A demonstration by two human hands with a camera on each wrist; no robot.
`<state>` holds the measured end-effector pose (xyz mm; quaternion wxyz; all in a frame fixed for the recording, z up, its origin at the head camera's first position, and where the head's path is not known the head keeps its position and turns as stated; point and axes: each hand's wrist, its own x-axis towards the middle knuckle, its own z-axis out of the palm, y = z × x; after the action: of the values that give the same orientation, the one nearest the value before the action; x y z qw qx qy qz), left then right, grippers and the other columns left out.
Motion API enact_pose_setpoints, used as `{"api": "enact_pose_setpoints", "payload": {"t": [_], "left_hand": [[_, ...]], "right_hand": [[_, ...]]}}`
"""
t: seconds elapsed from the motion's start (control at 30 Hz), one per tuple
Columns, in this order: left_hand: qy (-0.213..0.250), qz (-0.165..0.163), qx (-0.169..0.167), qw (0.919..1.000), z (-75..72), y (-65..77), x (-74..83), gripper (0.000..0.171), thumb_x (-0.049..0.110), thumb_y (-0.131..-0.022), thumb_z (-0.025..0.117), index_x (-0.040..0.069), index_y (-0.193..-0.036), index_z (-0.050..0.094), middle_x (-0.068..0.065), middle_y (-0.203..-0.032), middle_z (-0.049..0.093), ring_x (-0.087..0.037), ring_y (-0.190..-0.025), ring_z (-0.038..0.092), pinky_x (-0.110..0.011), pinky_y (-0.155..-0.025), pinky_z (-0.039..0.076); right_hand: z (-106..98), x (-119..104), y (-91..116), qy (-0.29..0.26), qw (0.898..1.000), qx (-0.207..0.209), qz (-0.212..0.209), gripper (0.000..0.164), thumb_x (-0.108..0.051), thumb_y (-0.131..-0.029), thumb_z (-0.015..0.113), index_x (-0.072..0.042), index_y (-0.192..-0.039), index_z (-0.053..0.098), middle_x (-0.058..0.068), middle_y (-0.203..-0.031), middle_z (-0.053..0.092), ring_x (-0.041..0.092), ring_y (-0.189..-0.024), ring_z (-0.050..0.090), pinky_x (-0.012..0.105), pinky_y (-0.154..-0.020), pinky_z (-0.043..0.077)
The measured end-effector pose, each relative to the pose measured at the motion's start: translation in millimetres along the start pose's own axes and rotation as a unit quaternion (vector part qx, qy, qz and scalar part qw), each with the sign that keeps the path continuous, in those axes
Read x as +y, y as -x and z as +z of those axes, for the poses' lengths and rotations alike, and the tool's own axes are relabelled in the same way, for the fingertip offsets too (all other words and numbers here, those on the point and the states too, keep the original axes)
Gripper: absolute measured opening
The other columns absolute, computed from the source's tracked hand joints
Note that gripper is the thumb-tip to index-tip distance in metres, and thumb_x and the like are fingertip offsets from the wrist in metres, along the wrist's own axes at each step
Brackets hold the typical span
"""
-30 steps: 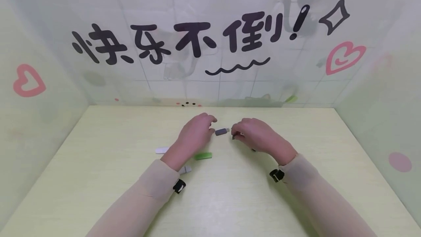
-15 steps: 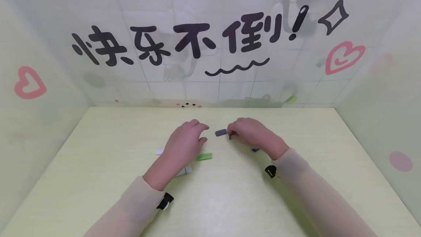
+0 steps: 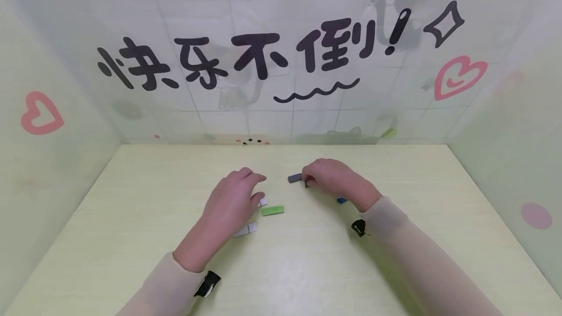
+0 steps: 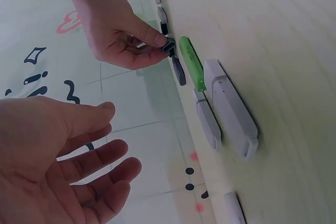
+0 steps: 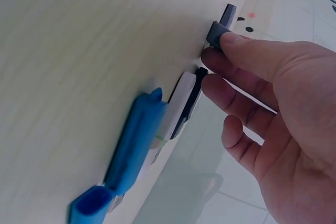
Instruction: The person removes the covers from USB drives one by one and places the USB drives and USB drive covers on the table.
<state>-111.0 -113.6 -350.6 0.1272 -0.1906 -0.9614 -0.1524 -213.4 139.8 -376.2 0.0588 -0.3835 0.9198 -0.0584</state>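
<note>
Thumb and fingers of my right hand [image 3: 335, 179] pinch a small dark USB cap [image 5: 215, 34]. The cap is at the plug end of a dark grey USB flash drive [image 3: 295, 178], whose metal plug is hidden from the head view; I cannot tell how far the cap is on. My left hand [image 3: 228, 201] holds nothing, thumb and fingers spread apart. Beneath and beside it are a green stick-shaped piece [image 3: 273, 210], a white drive [image 3: 263, 202] and a larger pale drive [image 3: 247, 229].
By the right hand lie a blue drive [image 5: 137, 140], a separate blue cap [image 5: 90, 207], a white drive [image 5: 179, 103] and a black piece [image 5: 195, 95]. Another white piece [image 4: 234, 208] lies farther left. Printed walls enclose the pale tabletop [image 3: 285, 267] at the back and sides.
My left hand has drawn away from the grey drive, leftward and nearer the body. My right hand has moved slightly left with the cap, now covering the drive's plug from the head view.
</note>
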Motion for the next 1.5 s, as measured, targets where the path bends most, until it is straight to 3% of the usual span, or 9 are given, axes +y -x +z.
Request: {"api": "enact_pose_setpoints", "payload": {"t": [0.5, 0.8, 1.07, 1.5], "left_hand": [[-0.021, 0.016, -0.006, 0.9996, 4.5, 12.2, -5.8, 0.04, 0.027, -0.082, 0.08, 0.011, -0.117, 0.071, -0.003, -0.107, 0.065, -0.025, -0.093, 0.061, -0.037, -0.075, 0.05], [-0.027, 0.018, -0.002, 0.9995, 4.7, 13.5, -4.8, 0.04, 0.026, -0.081, 0.081, 0.012, -0.116, 0.071, -0.002, -0.106, 0.065, -0.025, -0.094, 0.06, -0.039, -0.077, 0.049], [-0.026, 0.012, -0.012, 0.9995, 3.5, 14.1, -2.6, 0.04, 0.025, -0.08, 0.082, 0.013, -0.117, 0.071, -0.001, -0.108, 0.065, -0.025, -0.096, 0.059, -0.039, -0.079, 0.049], [-0.025, 0.023, -0.021, 0.9992, 4.7, 9.9, 0.7, 0.039, 0.023, -0.079, 0.083, 0.01, -0.115, 0.072, -0.002, -0.107, 0.065, -0.024, -0.095, 0.06, -0.036, -0.076, 0.051]], "right_hand": [[-1, -4, -2, 0.003, 1.0, -0.016, 0.006, 0.008, -0.016, -0.096, 0.066, -0.016, -0.091, 0.071, -0.005, -0.089, 0.065, 0.014, -0.074, 0.053, 0.028, -0.071, 0.047], [-4, -5, 0, 0.007, 1.0, -0.012, -0.007, 0.013, -0.013, -0.096, 0.065, -0.015, -0.084, 0.069, -0.004, -0.081, 0.059, 0.015, -0.07, 0.048, 0.027, -0.067, 0.044], [-3, -6, 1, -0.009, 1.0, -0.006, 0.007, 0.014, -0.013, -0.097, 0.064, -0.015, -0.084, 0.067, -0.007, -0.079, 0.057, 0.014, -0.069, 0.047, 0.027, -0.066, 0.042], [-11, -8, 15, -0.011, 0.999, 0.027, 0.017, 0.011, -0.013, -0.096, 0.064, -0.017, -0.1, 0.073, -0.008, -0.093, 0.066, 0.01, -0.078, 0.055, 0.027, -0.075, 0.048]]}}
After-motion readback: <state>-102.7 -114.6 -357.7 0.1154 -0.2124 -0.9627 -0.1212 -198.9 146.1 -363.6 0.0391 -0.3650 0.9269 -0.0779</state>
